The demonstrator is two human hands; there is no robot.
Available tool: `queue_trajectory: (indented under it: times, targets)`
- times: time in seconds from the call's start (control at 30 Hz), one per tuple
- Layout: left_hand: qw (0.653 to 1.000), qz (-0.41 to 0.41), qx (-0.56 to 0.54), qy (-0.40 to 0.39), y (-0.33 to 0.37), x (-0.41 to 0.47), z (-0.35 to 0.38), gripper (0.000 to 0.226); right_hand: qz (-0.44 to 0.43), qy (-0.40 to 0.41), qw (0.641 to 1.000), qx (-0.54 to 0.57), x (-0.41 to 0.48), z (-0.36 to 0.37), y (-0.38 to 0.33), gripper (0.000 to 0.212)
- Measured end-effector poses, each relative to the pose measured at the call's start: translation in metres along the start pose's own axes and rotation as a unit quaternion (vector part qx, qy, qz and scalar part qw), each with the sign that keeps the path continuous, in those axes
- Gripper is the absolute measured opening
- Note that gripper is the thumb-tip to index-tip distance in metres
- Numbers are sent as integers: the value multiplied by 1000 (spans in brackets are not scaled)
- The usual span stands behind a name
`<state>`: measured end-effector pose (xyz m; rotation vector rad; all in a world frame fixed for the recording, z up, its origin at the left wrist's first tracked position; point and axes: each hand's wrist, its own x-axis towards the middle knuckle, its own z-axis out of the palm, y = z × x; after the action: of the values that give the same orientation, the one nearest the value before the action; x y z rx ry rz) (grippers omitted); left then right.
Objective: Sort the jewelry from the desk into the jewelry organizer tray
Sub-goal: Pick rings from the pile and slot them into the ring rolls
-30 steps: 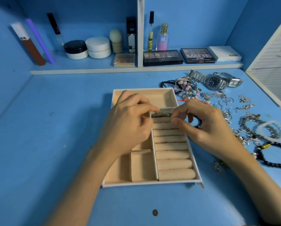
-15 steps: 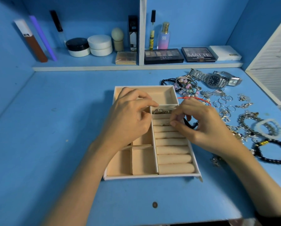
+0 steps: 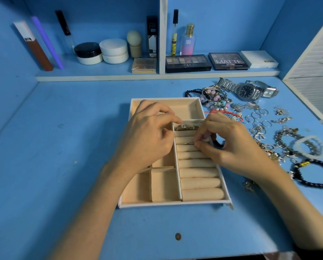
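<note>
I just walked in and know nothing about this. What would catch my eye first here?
Two bare hands, left hand and right hand, meet over a beige jewelry organizer tray in the middle of a bright blue desk, fingertips working at its upper ring rolls. To the right lies a glittering heap of jewelry, with two silver watches behind it.

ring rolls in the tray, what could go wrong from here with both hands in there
The right hand presses something small into the ring rolls; a slip could drop it between rolls. The right forearm lies beside loose jewelry, close to the black bead bracelet, and might sweep pieces along the desk.
</note>
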<state>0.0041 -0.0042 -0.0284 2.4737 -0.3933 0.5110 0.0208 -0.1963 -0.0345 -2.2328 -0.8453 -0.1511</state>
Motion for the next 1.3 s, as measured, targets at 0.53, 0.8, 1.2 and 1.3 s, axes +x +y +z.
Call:
queue_trajectory:
  times: [0.53, 0.8, 1.2, 1.3]
  targets:
    - [1000, -13, -21, -4, 6, 2, -2, 33, 124, 84, 975, 165, -3, -20, 5, 8]
    - [998, 17, -36, -48, 44, 20, 9, 19, 210, 148, 963, 87, -19, -71, 39, 10]
    - [993, 16, -27, -113, 81, 46, 63, 22, 153, 9, 972, -178, -24, -81, 57, 13]
    - [995, 8, -52, -82, 79, 45, 63, 20, 159, -43, 966, -200, -19, -80, 56, 22]
